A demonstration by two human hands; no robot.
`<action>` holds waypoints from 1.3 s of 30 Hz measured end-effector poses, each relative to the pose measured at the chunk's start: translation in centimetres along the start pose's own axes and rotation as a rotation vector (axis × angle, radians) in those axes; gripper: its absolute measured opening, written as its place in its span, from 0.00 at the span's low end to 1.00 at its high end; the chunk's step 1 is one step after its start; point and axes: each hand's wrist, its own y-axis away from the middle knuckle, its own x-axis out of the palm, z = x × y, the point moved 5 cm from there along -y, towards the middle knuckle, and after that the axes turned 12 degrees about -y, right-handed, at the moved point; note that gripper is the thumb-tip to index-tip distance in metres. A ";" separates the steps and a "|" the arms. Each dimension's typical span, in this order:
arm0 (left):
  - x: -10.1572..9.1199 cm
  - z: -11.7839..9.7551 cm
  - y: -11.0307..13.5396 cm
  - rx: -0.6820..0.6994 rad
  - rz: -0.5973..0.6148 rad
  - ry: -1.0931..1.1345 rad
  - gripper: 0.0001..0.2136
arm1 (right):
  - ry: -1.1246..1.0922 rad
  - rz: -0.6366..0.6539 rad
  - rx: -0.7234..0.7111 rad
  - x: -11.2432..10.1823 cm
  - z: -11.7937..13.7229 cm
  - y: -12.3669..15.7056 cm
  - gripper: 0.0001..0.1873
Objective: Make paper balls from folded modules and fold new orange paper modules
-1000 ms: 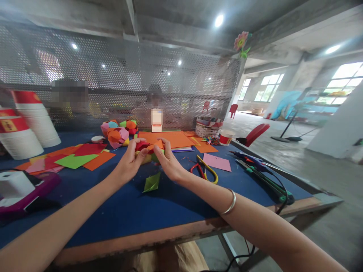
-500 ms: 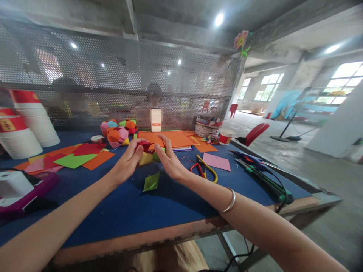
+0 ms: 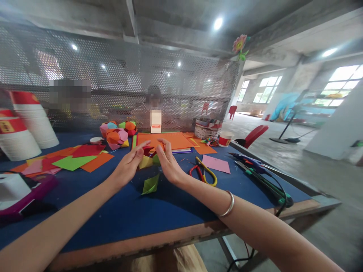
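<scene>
My left hand (image 3: 129,163) and my right hand (image 3: 169,161) cup a folded paper piece (image 3: 146,162) from its two sides, low over the blue table. Yellow, red and green faces of it show between the palms; its far side is hidden by my fingers. Both hands have fairly straight fingers that point forward and inward, with the thumbs towards the piece. Just in front of it, nearer to me, lies a small green folded paper (image 3: 150,184). Scissors (image 3: 203,172) with red and yellow handles rest to the right of my right hand.
Coloured paper sheets (image 3: 75,161) lie left, near finished paper balls (image 3: 117,137). Paper cup stacks (image 3: 17,141) and a purple tape dispenser (image 3: 31,198) stand far left. Orange sheets (image 3: 170,139), a phone (image 3: 155,121), a basket (image 3: 208,129), a glue gun (image 3: 249,158) and a cutter (image 3: 263,183) are about.
The view has shifted slightly. Both hands keep nearly the same pose around the folded paper piece; my left fingertips have extended a little, and the green folded paper stays in front.
</scene>
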 end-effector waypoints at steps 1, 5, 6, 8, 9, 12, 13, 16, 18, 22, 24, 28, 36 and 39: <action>0.0 0.0 0.0 0.000 0.002 -0.003 0.39 | 0.002 0.001 -0.006 0.0 0.0 0.0 0.26; -0.1 -0.3 0.1 0.012 0.002 -0.043 0.40 | 0.027 0.006 -0.004 0.1 0.2 0.0 0.25; -0.2 -0.4 0.1 0.010 0.007 -0.053 0.40 | 0.029 0.006 0.006 0.1 0.1 0.0 0.24; -0.2 -0.6 0.1 0.007 0.018 -0.069 0.40 | 0.023 0.006 0.023 0.2 0.0 0.0 0.24; -0.3 -0.6 0.1 0.008 0.020 -0.074 0.41 | 0.018 0.005 0.026 0.2 -0.1 0.0 0.24; -0.3 -0.6 0.1 0.011 0.022 -0.085 0.43 | 0.012 -0.005 0.024 0.2 -0.3 0.0 0.23; -0.3 -0.6 0.1 0.011 0.017 -0.088 0.43 | 0.011 -0.008 0.023 0.1 -0.3 0.0 0.23; -0.3 -0.5 0.0 0.011 -0.004 -0.105 0.42 | 0.006 -0.011 0.014 0.1 -0.3 0.0 0.22; -0.3 -0.5 0.0 0.009 -0.011 -0.120 0.42 | 0.005 -0.009 0.013 0.1 -0.3 0.0 0.21; -0.3 -0.4 0.0 0.001 -0.009 -0.149 0.42 | 0.009 -0.021 0.027 0.2 -0.5 0.0 0.20; -0.2 -0.4 0.0 -0.001 -0.003 -0.154 0.43 | 0.007 -0.029 0.026 0.2 -0.7 0.0 0.19; -0.2 -0.3 -0.1 -0.005 -0.006 -0.144 0.44 | 0.011 -0.036 0.009 0.2 -1.1 -0.1 0.19; 0.0 0.0 -0.1 -0.050 -0.011 0.007 0.40 | 0.038 -0.019 0.059 0.1 -0.6 -0.1 0.31; 0.2 0.5 -0.1 -0.130 -0.004 0.170 0.39 | 0.058 0.002 0.062 0.1 -0.1 0.0 0.37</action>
